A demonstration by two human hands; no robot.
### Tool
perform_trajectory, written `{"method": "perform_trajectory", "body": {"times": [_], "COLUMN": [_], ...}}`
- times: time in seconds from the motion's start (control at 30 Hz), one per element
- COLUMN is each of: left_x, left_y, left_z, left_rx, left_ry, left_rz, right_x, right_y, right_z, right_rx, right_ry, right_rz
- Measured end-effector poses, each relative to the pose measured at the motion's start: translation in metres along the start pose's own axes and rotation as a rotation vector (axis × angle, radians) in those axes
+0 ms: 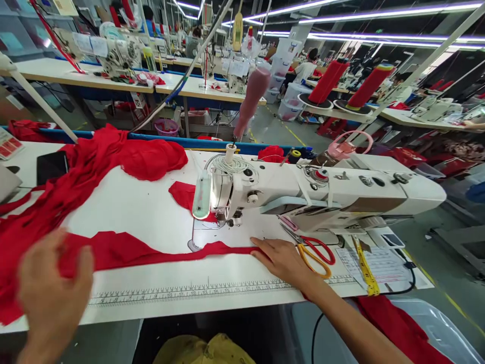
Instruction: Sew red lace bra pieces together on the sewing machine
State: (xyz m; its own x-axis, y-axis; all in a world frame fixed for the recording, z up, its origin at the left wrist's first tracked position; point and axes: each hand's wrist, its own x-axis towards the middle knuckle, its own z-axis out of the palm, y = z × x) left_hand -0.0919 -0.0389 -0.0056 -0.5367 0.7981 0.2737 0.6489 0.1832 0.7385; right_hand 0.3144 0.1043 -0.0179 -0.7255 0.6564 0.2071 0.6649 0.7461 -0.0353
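Observation:
A long narrow strip of red fabric (151,257) runs across the white sewing table, fairly straight, in front of the sewing machine (276,184). My right hand (282,260) has the strip's right end between thumb and fingers, low over the tabletop. At the left, my left hand (56,288) is blurred, its thumb and fingers apart, in front of the heaped red fabric (71,192); nothing shows in it. Under the machine's head lies a small red piece (184,194), partly hidden by the thread guard.
Orange-handled scissors (314,260) and red-handled scissors (320,247) lie beside my right hand. Further right are a yellow tape measure (366,268) and a written sheet (348,263). A printed ruler (189,292) lines the front edge. A phone (52,167) lies at left.

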Motion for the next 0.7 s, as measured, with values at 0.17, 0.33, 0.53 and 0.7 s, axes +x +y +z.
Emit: {"method": "perform_trajectory", "body": {"times": [0.17,0.33,0.53,0.7], "left_x": [-0.043,-0.041,-0.027,-0.009], "left_y": [0.072,0.066,0.066,0.073], "left_z": [0.09,0.119,0.118,0.123], "left_rx": [0.09,0.225,0.28,0.249], "left_ry": [-0.536,-0.6,-0.52,-0.37], "left_rz": [0.742,0.826,0.83,0.654], "right_x": [0.012,0.01,0.031,0.071], "right_y": [0.004,0.031,-0.021,-0.067], "right_z": [-0.011,-0.034,-0.016,0.021], "right_rx": [-0.064,-0.272,0.046,0.213], "right_ry": [-0.105,-0.069,0.189,0.14], "right_rz": [-0.036,0.075,0.059,0.152]}}
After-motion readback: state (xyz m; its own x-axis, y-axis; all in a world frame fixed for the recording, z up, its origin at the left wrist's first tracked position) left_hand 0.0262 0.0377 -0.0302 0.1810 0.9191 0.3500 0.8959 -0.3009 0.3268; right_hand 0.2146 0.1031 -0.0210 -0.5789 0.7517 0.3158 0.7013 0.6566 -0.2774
